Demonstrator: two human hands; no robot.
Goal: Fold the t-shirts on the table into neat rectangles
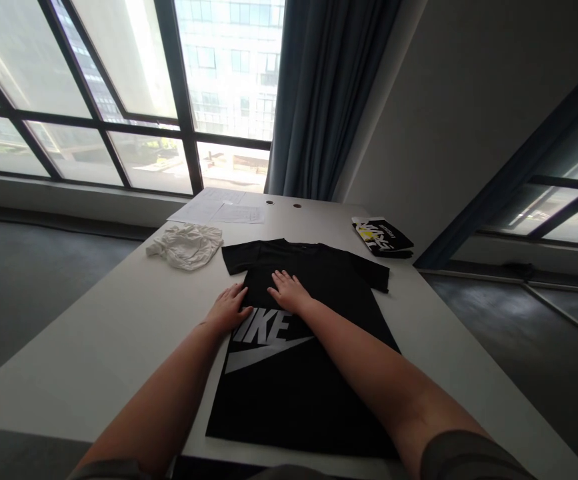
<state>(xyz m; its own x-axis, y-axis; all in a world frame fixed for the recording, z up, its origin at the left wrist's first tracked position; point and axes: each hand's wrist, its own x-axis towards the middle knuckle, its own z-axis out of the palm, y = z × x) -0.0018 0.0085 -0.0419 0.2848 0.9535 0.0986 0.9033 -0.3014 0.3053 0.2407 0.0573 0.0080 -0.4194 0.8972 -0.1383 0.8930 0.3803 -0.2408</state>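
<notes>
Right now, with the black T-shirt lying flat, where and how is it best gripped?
Probably pinch the black T-shirt by its left side edge, coming from the left, low over the table: the shirt lies spread out, that edge runs fairly straight, and the left hand rests at it.

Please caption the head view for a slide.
Left hand and right hand touch a black short-sleeved fabric T-shirt spread flat on a white table.

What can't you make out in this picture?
All in the head view:
Underside of the black short-sleeved fabric T-shirt: hidden by its upturned front.
Start of its grey printed lettering: partly covered by the bare left hand.
Writing on the flat white paper sheets: too small.
Full shape of the crumpled white cloth: hidden by its own folds.
</notes>
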